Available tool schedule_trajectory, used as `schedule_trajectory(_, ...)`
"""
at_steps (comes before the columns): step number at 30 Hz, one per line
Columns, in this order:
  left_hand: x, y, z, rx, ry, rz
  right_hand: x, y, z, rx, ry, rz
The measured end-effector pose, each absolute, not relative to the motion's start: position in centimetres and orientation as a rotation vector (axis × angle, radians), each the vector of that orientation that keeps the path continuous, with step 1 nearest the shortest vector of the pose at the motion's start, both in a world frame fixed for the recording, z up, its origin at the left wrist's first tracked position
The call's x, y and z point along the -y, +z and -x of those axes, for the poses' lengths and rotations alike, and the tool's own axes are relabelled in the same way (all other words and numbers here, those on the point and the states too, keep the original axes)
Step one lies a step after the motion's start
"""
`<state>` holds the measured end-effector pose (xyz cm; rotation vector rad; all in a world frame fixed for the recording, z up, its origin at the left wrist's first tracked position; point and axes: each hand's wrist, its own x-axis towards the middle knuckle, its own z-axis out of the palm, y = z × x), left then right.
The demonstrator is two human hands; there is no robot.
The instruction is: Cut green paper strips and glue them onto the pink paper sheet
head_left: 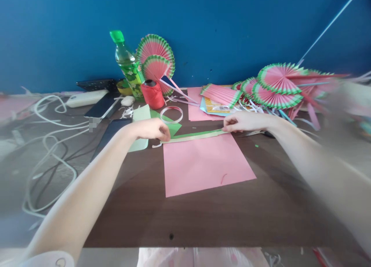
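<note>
A pink paper sheet (205, 166) lies flat on the brown table, with a small red thread-like scrap near its front edge. Along its far edge runs a narrow paper strip (194, 137), pale green in front and darker green behind. My left hand (153, 129) is closed at the strip's left end, thumb and fingers together. At the other end, my right hand (242, 122) pinches the strip between thumb and fingers. Just beyond the left hand are a roll of clear tape (171, 115) and green paper (174, 127). Pale green sheets (141, 116) lie partly under the left forearm.
Finished pink-and-green paper fans (279, 85) pile up at the back right; more fans (155, 58) lean on the blue wall. A green-capped bottle (127, 65) and red twine spool (152, 94) stand back left. Phones (101, 104) and white cables (55, 154) lie left. Scissors (252, 133) rest near the right wrist.
</note>
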<state>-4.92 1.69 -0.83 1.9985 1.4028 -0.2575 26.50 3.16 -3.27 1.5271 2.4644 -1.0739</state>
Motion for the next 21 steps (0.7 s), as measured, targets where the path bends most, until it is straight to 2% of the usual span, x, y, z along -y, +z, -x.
schedule_trajectory(21,-1.83,-1.09,5.28,-1.395,-0.257,-1.976,-2.93,-3.26,-26.39,-2.406,-1.102,-1.597)
